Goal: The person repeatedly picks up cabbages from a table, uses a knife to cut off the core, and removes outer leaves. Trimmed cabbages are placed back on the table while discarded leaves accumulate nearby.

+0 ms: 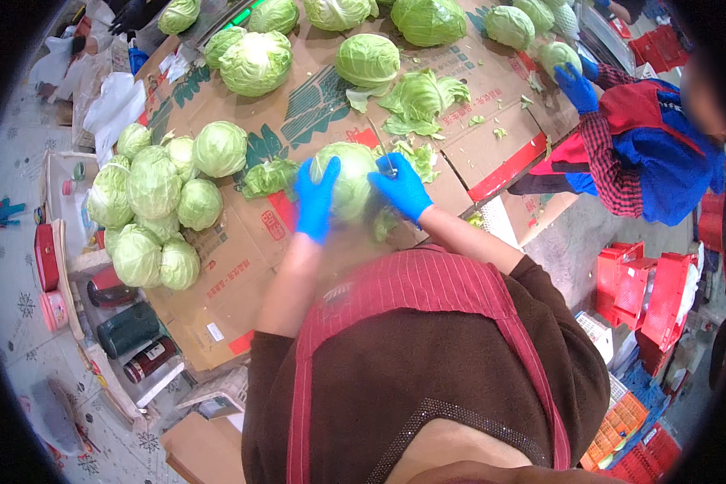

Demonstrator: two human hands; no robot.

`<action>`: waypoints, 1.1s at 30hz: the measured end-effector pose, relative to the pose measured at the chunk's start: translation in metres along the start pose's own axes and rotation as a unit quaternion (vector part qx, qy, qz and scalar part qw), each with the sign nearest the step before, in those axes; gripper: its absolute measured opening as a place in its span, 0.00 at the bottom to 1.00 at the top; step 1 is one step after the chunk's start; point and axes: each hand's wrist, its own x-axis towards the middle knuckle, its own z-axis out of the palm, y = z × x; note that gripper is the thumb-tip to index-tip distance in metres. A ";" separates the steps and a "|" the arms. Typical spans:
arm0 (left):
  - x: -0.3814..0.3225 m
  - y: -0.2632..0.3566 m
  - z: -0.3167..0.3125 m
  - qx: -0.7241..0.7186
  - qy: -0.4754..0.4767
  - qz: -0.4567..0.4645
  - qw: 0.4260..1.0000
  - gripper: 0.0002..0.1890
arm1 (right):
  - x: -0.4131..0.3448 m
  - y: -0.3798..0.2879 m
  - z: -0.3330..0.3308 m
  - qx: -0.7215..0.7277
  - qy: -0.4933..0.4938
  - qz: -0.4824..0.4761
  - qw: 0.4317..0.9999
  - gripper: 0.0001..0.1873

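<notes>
A round green cabbage [346, 181] sits on the cardboard-covered table [248, 266] right in front of me. Blue-gloved, my left hand [316, 196] presses on its left side with the thumb spread over it. My right hand [402, 186], in a matching glove, grips a knife [380, 138] at the cabbage's right side; its thin blade points up and away from me. Most of the handle is hidden in the fist. Loose outer leaves [423, 103] lie beyond the knife, and more cut leaves [270, 178] rest left of the cabbage.
A pile of cabbages [154, 181] stands at the left, and several more [256, 63] line the far side. At the right a co-worker's gloved hand [576, 88] holds another cabbage [559, 58]. Thermos flasks [128, 328] stand on a shelf at lower left. Red crates [632, 290] are stacked at right.
</notes>
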 end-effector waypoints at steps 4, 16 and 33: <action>-0.007 0.002 0.006 -0.021 0.011 0.006 1.000 0.38 | 0.001 0.007 -0.007 0.046 -0.019 0.026 0.998 0.20; -0.024 0.023 0.009 -0.031 -0.056 0.014 0.998 0.42 | 0.004 0.037 0.000 -0.082 0.045 -0.027 0.995 0.21; -0.031 -0.021 -0.039 -0.316 -0.150 -0.028 0.936 0.33 | 0.001 -0.035 -0.009 0.029 -0.034 0.078 0.996 0.09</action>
